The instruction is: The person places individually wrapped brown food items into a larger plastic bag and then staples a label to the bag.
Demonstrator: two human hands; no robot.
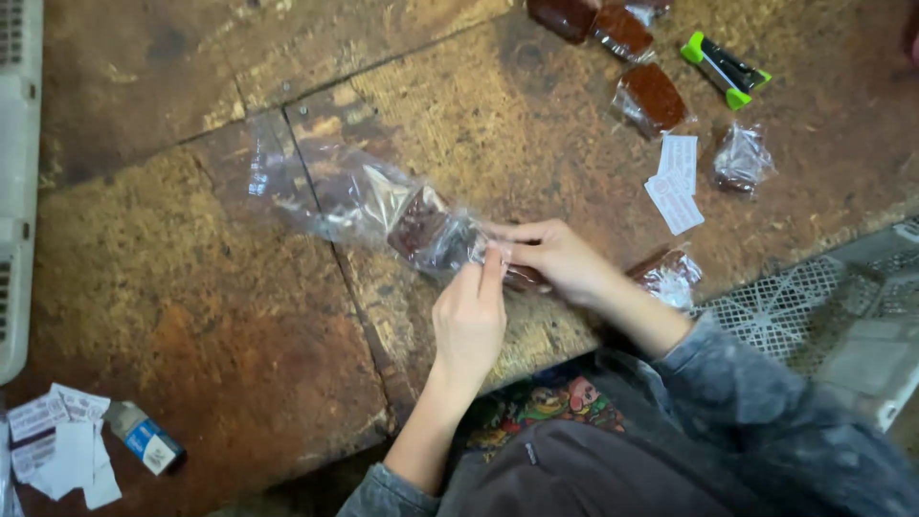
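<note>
- Head view: left hand (469,316) and right hand (560,260) both pinch a clear bag (383,206) holding a brown block (421,228), just beyond the fingertips on the counter (191,287).
- Risk, as I judge it: the thin film may tear or slip, spilling the block.

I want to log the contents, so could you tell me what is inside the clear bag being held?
The clear bag holds one dark brown block; both hands cover its right end.
</note>
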